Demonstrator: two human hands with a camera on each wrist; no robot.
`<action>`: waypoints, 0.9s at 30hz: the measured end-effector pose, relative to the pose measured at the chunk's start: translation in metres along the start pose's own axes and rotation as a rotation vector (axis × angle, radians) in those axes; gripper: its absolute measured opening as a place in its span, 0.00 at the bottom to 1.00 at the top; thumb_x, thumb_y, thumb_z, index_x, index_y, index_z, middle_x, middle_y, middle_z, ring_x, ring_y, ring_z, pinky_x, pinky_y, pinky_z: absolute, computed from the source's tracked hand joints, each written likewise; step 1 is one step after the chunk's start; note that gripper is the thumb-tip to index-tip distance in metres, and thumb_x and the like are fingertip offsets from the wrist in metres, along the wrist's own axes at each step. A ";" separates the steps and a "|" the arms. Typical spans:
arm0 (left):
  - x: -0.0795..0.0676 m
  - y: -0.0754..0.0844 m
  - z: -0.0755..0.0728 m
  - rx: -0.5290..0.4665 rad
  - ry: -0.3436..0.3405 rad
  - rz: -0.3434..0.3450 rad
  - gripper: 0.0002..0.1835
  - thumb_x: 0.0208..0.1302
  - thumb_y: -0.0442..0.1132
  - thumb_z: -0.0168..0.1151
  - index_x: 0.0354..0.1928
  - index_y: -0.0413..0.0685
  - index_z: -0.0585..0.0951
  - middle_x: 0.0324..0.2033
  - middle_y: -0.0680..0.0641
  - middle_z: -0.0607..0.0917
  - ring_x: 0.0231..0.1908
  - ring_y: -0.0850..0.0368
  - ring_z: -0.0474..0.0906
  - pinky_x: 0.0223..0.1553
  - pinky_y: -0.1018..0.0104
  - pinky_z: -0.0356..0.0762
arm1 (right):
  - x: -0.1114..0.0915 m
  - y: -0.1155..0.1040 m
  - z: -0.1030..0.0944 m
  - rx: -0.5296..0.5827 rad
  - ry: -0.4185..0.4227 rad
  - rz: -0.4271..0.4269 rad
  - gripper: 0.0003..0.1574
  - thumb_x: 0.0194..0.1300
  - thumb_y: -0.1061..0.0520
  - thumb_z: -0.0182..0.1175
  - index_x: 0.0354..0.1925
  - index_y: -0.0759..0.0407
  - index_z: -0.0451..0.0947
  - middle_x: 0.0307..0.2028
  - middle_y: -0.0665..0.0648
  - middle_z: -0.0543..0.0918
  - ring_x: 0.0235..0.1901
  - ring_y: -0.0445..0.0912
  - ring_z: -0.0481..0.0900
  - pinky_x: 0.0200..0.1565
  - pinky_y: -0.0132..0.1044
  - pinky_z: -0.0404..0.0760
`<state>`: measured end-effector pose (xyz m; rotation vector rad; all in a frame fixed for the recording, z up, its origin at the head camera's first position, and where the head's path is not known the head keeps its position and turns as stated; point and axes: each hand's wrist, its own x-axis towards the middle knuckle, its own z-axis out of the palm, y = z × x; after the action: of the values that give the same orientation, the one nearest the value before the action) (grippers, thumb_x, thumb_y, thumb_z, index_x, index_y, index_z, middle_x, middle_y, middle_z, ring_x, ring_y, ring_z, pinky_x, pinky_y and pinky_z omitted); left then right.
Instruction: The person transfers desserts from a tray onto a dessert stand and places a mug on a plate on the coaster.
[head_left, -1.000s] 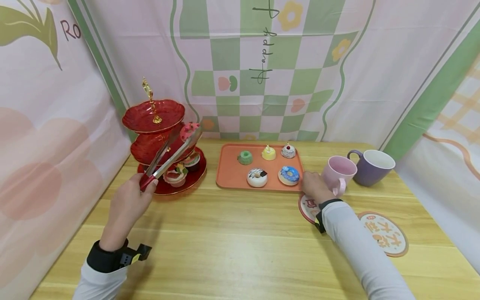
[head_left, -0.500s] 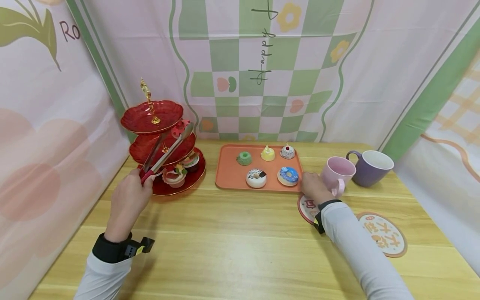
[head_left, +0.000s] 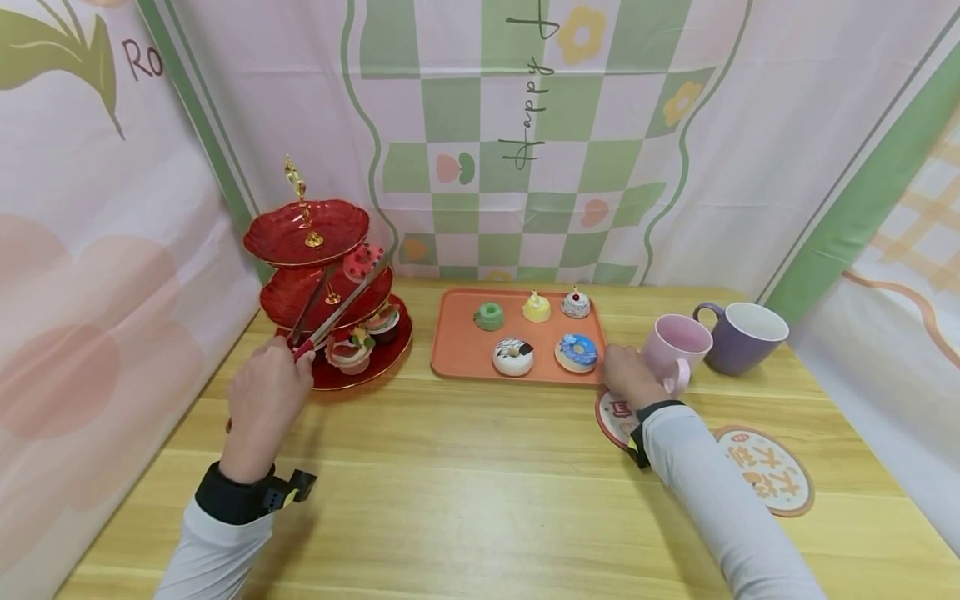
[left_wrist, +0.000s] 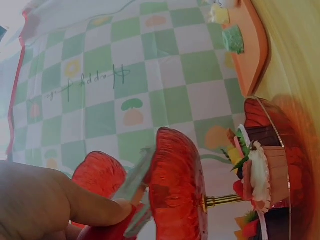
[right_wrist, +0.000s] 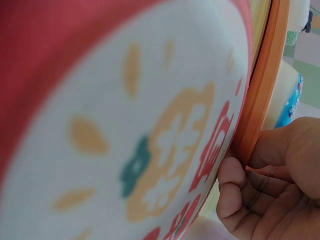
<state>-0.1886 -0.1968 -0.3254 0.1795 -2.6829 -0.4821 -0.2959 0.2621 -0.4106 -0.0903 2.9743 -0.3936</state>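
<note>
Two hands grip: the left hand (head_left: 264,398) curls around tongs (head_left: 348,303); the right hand (right_wrist: 285,185) pinches the tray (right_wrist: 265,85), clear only from the right wrist. Only the head view shows the pink doughnut (head_left: 363,261), at the middle tier of the stand (head_left: 288,292).

One tray (head_left: 459,350), two mugs (head_left: 666,348), two coasters (head_left: 772,482)

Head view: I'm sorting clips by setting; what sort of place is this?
Probably a staged dessert corner rather than a real café: patterned cloth hangs behind a wooden table that holds a red tiered stand and an orange tray of doughnuts and small cakes.
</note>
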 end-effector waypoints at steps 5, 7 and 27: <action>-0.002 0.004 -0.003 0.016 -0.009 0.002 0.17 0.61 0.39 0.60 0.26 0.30 0.72 0.18 0.38 0.71 0.17 0.41 0.70 0.16 0.52 0.66 | 0.000 0.001 0.001 0.009 0.000 0.011 0.12 0.59 0.68 0.50 0.41 0.74 0.73 0.28 0.64 0.74 0.28 0.55 0.72 0.30 0.43 0.71; -0.002 0.005 -0.005 0.022 -0.010 0.006 0.17 0.61 0.39 0.60 0.25 0.30 0.72 0.18 0.38 0.71 0.18 0.40 0.70 0.16 0.51 0.66 | -0.001 0.001 0.002 0.015 -0.001 0.016 0.12 0.60 0.67 0.50 0.42 0.74 0.72 0.28 0.63 0.74 0.29 0.55 0.72 0.30 0.42 0.71; -0.005 0.011 -0.011 -0.002 -0.033 -0.032 0.17 0.60 0.41 0.62 0.26 0.30 0.72 0.19 0.38 0.71 0.20 0.40 0.70 0.17 0.52 0.66 | 0.000 0.002 0.002 0.007 -0.003 0.011 0.11 0.60 0.67 0.50 0.40 0.73 0.73 0.27 0.63 0.74 0.28 0.54 0.72 0.30 0.42 0.71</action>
<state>-0.1804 -0.1887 -0.3139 0.2156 -2.7154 -0.5016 -0.2961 0.2631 -0.4128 -0.0735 2.9687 -0.4018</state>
